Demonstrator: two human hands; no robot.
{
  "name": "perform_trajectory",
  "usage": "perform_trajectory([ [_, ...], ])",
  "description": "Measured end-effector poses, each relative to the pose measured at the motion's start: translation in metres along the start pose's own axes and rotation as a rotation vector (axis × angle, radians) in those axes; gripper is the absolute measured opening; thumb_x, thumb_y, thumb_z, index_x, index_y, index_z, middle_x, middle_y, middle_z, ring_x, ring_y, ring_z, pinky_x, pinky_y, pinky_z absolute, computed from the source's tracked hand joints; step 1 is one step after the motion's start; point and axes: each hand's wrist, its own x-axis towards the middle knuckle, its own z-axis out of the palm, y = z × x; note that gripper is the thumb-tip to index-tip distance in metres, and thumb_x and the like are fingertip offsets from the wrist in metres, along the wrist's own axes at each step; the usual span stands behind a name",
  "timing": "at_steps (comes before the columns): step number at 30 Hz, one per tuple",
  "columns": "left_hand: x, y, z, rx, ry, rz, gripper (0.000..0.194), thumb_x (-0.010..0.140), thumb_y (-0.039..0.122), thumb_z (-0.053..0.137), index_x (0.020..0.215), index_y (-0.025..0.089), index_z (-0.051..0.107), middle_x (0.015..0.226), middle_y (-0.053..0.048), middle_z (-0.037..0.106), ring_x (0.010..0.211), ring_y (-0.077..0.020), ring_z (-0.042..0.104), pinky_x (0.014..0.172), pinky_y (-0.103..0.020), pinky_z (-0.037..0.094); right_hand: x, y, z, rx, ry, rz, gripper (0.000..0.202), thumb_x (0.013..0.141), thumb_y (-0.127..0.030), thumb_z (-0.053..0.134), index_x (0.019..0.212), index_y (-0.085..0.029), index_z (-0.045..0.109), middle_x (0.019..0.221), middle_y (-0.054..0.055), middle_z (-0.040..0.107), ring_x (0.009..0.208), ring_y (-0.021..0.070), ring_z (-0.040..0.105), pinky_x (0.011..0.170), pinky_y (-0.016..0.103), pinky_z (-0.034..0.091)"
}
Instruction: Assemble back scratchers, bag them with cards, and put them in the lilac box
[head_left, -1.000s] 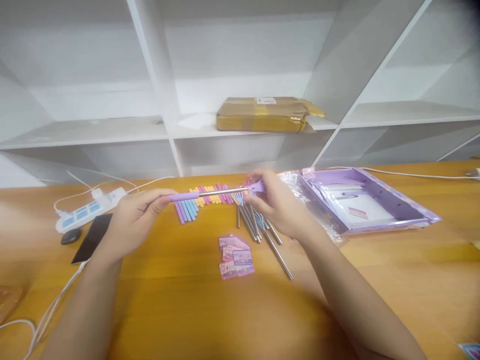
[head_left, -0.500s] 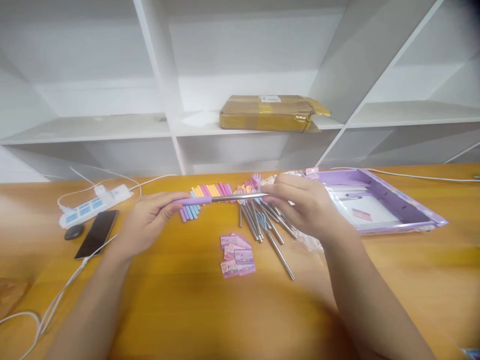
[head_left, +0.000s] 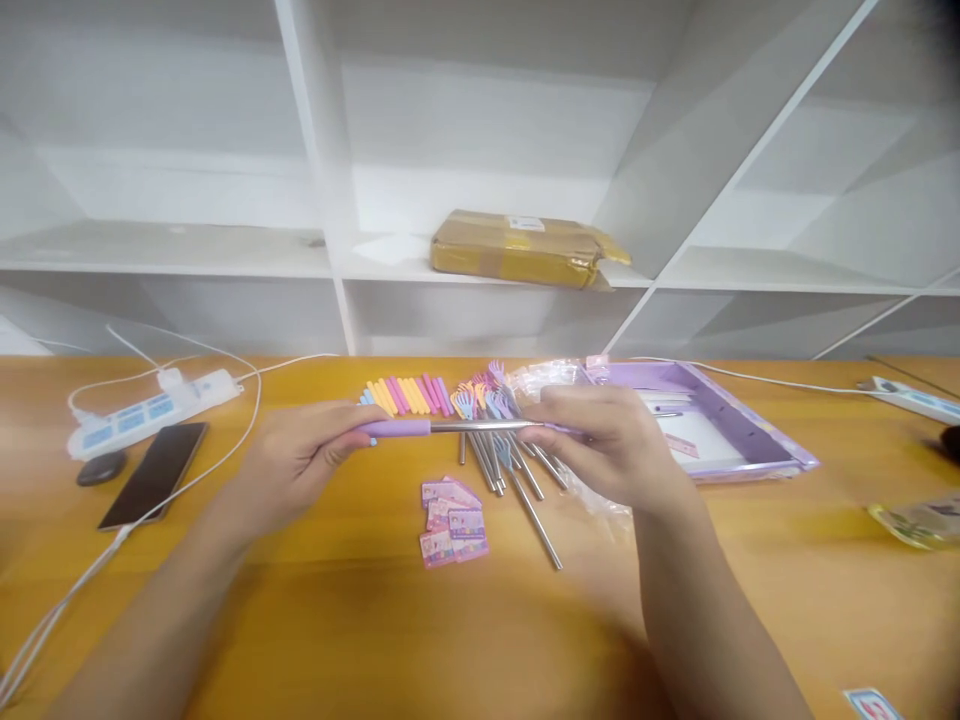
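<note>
A back scratcher (head_left: 480,425) with a purple handle and a metal rod spans level between both hands above the table. My left hand (head_left: 304,455) is closed around the purple handle end, thumb below and fingers on top. My right hand (head_left: 607,445) pinches the other end, where a bit of purple shows between the fingers; most of that end is hidden. Behind the rod lies a pile of back scratcher heads (head_left: 495,402) in mixed colours with metal rods. Beside it, coloured handle tubes (head_left: 409,395) lie in a row. Small pink cards (head_left: 454,525) lie below.
A purple box tray (head_left: 750,425) stands at right, with clear plastic wrap (head_left: 600,495) beside it. At left are a power strip (head_left: 161,408), a phone (head_left: 154,475) and white cables. A taped carton (head_left: 517,245) sits on the shelf; another power strip (head_left: 919,400) is far right.
The view has turned right, so the table's things sit further left. Both hands still grip the back scratcher; a purple part now shows at the right hand's fingers.
</note>
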Motion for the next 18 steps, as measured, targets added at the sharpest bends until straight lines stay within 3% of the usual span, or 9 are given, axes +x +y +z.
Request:
perform_trajectory([
  [7, 0.002, 0.005, -0.003, 0.06, 0.013, 0.054, 0.026, 0.108, 0.025, 0.054, 0.128, 0.024, 0.072, 0.096, -0.002, 0.078, 0.073, -0.0117, 0.065, 0.067, -0.024, 0.046, 0.008, -0.003, 0.012, 0.125, -0.012, -0.007, 0.019, 0.106, -0.025, 0.064, 0.088, -0.019, 0.069, 0.067, -0.002, 0.06, 0.06, 0.0099, 0.047, 0.06, 0.026, 0.035],
  [18, 0.002, -0.002, 0.012, 0.043, 0.047, 0.099, 0.028, 0.108, 0.025, 0.054, 0.13, 0.023, 0.071, 0.09, -0.004, 0.074, 0.069, -0.0126, 0.059, 0.065, -0.025, 0.045, 0.009, -0.009, 0.013, 0.172, -0.025, 0.076, 0.024, 0.106, -0.027, 0.065, 0.085, -0.019, 0.072, 0.064, -0.003, 0.059, 0.058, 0.0096, 0.049, 0.059, 0.026, 0.036],
])
